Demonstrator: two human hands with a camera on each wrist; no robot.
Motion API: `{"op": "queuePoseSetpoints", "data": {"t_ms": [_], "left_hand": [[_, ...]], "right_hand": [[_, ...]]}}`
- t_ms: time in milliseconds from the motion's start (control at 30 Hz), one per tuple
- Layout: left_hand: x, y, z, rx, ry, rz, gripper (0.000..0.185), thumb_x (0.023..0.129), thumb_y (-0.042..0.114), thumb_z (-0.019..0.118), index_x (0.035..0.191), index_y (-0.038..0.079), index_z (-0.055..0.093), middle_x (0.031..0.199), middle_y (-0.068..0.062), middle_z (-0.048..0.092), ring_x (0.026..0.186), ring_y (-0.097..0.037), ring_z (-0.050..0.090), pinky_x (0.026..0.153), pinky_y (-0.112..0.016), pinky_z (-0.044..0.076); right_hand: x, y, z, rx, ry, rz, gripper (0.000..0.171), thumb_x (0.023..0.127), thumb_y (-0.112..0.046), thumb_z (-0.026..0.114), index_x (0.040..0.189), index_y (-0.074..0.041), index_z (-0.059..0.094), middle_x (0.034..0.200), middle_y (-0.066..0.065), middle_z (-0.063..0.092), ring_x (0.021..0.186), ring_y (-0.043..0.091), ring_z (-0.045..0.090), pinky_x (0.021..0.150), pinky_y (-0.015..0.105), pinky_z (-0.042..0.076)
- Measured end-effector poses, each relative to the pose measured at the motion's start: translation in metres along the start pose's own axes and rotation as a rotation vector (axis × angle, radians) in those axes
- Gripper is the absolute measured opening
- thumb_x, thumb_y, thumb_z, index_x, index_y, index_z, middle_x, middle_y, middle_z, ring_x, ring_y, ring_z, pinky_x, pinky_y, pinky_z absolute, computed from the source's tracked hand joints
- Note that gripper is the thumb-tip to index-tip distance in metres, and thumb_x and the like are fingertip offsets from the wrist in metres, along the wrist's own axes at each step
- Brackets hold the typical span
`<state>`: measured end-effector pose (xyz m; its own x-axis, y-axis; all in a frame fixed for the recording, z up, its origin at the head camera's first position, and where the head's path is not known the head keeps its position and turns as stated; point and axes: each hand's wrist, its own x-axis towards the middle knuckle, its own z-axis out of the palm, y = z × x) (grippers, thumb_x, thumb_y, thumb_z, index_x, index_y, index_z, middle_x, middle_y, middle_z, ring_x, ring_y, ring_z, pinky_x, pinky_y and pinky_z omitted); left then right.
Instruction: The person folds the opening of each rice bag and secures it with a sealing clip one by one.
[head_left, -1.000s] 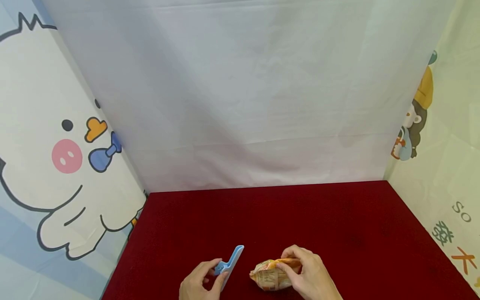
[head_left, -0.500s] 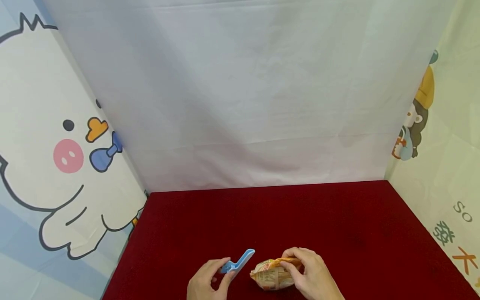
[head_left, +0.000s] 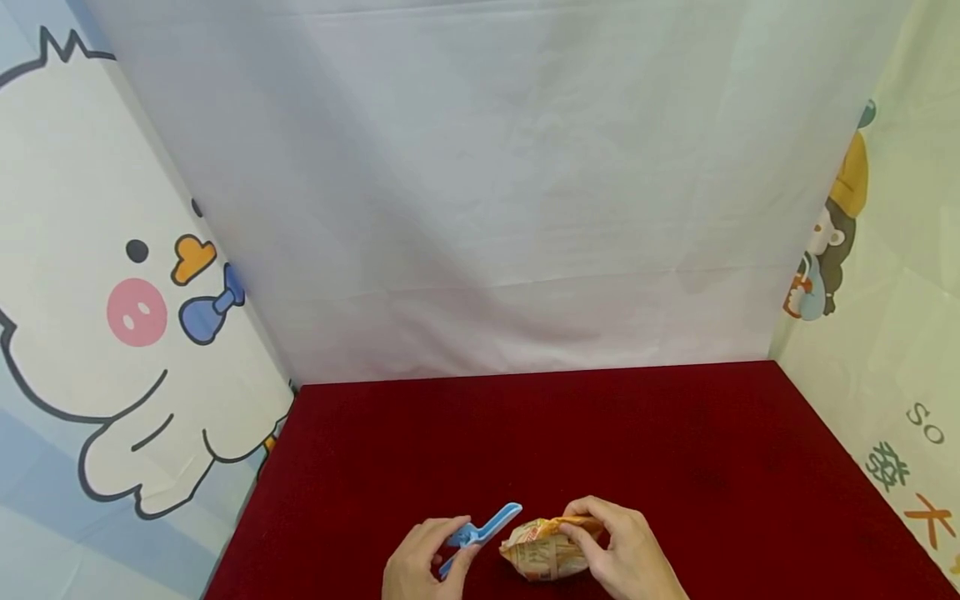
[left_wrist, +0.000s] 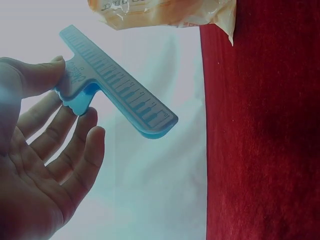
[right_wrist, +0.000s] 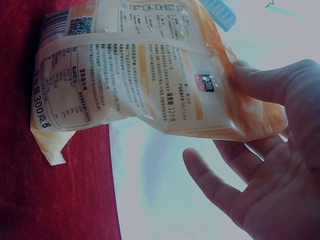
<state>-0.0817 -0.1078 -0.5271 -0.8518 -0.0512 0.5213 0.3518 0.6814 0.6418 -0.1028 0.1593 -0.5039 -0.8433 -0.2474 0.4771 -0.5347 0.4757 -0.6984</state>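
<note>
My left hand pinches the tabs of a light blue bag clip between thumb and fingers. Its long bar, printed with a ruler-like pattern, slants up toward the bag; in the left wrist view the clip shows its printed face. On the right, my right hand pinches the gathered orange top of a plastic food bag. Barcode and small print cover the bag in the right wrist view. A small gap separates clip and bag. The right fingertips behind the bag's top are partly hidden.
A dark red cloth covers the tabletop. White fabric hangs at its back edge. Printed cartoon curtains stand along the left side and the right side.
My left hand has moved right with the clip, bringing it closer to the bag and tilting its bar lower toward the right. My right hand and the bag have hardly moved.
</note>
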Motion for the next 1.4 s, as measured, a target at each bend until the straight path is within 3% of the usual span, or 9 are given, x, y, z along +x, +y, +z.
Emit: {"op": "queuePoseSetpoints", "data": {"t_ms": [233, 400, 633, 933, 1200, 1400], "left_hand": [[0.000, 0.003, 0.001, -0.026, -0.034, -0.034, 0.036, 0.077, 0.015, 0.095, 0.107, 0.028, 0.081, 0.097, 0.021, 0.073, 0.078, 0.008, 0.058, 0.061, -0.017, 0.051], [0.001, 0.007, 0.001, -0.040, -0.050, -0.024, 0.036, 0.078, 0.015, 0.094, 0.109, 0.029, 0.080, 0.097, 0.020, 0.074, 0.079, 0.006, 0.058, 0.062, -0.017, 0.051], [0.002, 0.009, 0.002, -0.052, -0.065, -0.012, 0.034, 0.080, 0.017, 0.093, 0.110, 0.028, 0.080, 0.097, 0.020, 0.073, 0.078, 0.005, 0.058, 0.062, -0.018, 0.050], [-0.001, 0.004, 0.010, -0.070, -0.016, 0.077, 0.042, 0.071, 0.012, 0.098, 0.107, 0.026, 0.080, 0.089, 0.021, 0.068, 0.076, 0.000, 0.062, 0.062, -0.020, 0.050], [-0.001, 0.002, 0.015, -0.090, 0.058, 0.161, 0.046, 0.065, 0.011, 0.100, 0.106, 0.023, 0.083, 0.087, 0.018, 0.068, 0.073, 0.001, 0.060, 0.062, -0.009, 0.042], [0.000, 0.001, 0.016, -0.095, 0.098, 0.214, 0.049, 0.062, 0.007, 0.101, 0.105, 0.021, 0.084, 0.087, 0.016, 0.068, 0.071, -0.003, 0.059, 0.059, -0.012, 0.042]], "right_hand": [[0.001, 0.000, 0.000, -0.026, 0.025, -0.015, 0.025, 0.091, -0.006, 0.083, 0.098, -0.027, 0.071, 0.089, -0.016, 0.075, 0.075, -0.007, 0.060, 0.055, 0.019, 0.048], [0.001, -0.001, 0.000, -0.060, 0.070, -0.035, 0.030, 0.087, -0.004, 0.086, 0.097, -0.028, 0.072, 0.088, -0.019, 0.072, 0.073, -0.008, 0.053, 0.053, 0.018, 0.045], [0.001, -0.001, 0.000, -0.076, 0.081, -0.025, 0.030, 0.085, -0.004, 0.087, 0.097, -0.029, 0.074, 0.089, -0.020, 0.072, 0.073, -0.009, 0.053, 0.054, 0.017, 0.045], [0.000, -0.001, 0.000, -0.079, 0.082, -0.027, 0.029, 0.086, -0.005, 0.087, 0.097, -0.029, 0.074, 0.089, -0.019, 0.073, 0.073, -0.009, 0.054, 0.053, 0.017, 0.044], [0.000, 0.000, 0.001, -0.077, 0.077, -0.026, 0.029, 0.086, -0.006, 0.087, 0.097, -0.029, 0.074, 0.089, -0.018, 0.074, 0.072, -0.009, 0.052, 0.052, 0.017, 0.044], [0.000, 0.000, 0.000, -0.078, 0.076, -0.046, 0.029, 0.086, -0.005, 0.087, 0.097, -0.028, 0.074, 0.088, -0.018, 0.074, 0.071, -0.009, 0.052, 0.051, 0.017, 0.043]]}}
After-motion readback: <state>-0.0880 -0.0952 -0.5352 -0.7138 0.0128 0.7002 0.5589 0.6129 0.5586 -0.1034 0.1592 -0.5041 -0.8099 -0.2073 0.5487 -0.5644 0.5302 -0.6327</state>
